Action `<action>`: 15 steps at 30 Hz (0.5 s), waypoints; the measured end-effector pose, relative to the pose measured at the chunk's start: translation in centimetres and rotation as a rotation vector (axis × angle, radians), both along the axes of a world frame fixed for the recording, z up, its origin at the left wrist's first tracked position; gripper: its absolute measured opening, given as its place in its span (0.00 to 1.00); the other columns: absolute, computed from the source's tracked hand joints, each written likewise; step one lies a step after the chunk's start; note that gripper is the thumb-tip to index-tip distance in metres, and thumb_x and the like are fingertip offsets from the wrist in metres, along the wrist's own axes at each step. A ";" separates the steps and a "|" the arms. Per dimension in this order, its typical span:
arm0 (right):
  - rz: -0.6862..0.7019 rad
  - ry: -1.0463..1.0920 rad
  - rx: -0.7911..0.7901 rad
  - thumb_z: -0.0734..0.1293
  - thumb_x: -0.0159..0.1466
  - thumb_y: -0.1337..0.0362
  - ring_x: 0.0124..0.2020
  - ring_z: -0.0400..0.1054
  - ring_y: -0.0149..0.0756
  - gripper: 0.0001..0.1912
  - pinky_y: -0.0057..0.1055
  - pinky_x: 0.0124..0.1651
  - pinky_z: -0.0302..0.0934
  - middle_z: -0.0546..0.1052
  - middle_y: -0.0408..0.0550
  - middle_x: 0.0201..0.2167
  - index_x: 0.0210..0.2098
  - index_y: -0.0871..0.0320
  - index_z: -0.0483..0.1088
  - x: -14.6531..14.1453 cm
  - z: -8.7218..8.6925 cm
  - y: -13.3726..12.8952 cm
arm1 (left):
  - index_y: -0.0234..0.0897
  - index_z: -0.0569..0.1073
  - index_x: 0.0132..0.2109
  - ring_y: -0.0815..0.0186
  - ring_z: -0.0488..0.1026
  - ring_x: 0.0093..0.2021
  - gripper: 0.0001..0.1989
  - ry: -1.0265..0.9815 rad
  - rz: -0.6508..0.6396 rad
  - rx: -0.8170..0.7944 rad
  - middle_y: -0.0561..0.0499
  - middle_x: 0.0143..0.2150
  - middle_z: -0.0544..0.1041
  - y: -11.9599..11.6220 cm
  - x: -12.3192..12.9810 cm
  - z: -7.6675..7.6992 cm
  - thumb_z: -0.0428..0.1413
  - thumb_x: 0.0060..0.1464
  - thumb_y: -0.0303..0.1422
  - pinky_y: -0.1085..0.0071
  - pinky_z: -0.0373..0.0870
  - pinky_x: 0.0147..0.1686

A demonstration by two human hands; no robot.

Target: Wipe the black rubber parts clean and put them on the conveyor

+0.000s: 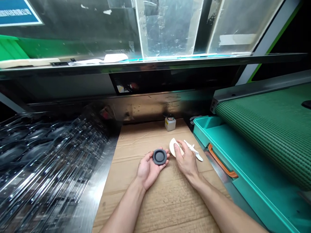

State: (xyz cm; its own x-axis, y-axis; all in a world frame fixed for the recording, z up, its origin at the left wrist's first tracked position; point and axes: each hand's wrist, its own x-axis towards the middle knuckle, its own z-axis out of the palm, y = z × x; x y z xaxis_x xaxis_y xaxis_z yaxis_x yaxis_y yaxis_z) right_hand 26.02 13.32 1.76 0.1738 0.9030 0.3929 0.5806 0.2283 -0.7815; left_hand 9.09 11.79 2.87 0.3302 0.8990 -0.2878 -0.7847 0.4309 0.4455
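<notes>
On the fingers of my left hand (151, 170) rests a small dark grey round part (159, 157) with a raised rim and a sunken middle, its face turned up. The fingers curl under it and the thumb lies along its left side. My right hand (187, 160) is closed on a flat white pad (173, 147), thumb on top, a short way right of the grey part. Just beyond that hand, a crumpled white piece (195, 152), perhaps cloth or a glove, lies on the cardboard. Part of the pad is hidden by my fingers.
Brown cardboard (136, 139) covers the work surface. A small squarish bottle with a dark cap (170, 123) stands at its back. On the left are stacked clear plastic trays (48, 155); on the right, a teal bin (252, 187) with an orange handle and a green conveyor belt (272, 113).
</notes>
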 end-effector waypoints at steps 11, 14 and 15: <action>0.405 0.194 -0.193 0.63 0.64 0.59 0.38 0.73 0.37 0.12 0.29 0.42 0.65 0.79 0.45 0.36 0.42 0.56 0.75 -1.4 1.2 -0.8 | 0.31 0.74 0.49 0.54 0.70 0.56 0.13 0.162 0.144 0.111 0.40 0.50 0.76 -0.3 1.2 -0.5 0.53 0.60 0.33 0.56 0.65 0.58; 0.567 0.203 -0.310 0.64 0.62 0.60 0.36 0.73 0.36 0.11 0.28 0.39 0.65 0.79 0.45 0.34 0.39 0.58 0.76 -0.8 1.6 -0.4 | 0.30 0.74 0.49 0.53 0.70 0.55 0.14 0.146 0.127 0.112 0.39 0.50 0.76 -0.3 1.3 -0.5 0.52 0.61 0.34 0.55 0.65 0.58; 0.566 0.197 -0.332 0.65 0.62 0.60 0.35 0.73 0.37 0.11 0.28 0.38 0.65 0.79 0.46 0.34 0.38 0.59 0.76 -0.6 1.7 -0.2 | 0.30 0.74 0.49 0.53 0.70 0.55 0.14 0.143 0.123 0.112 0.39 0.50 0.76 -0.3 1.3 -0.5 0.52 0.61 0.34 0.54 0.65 0.57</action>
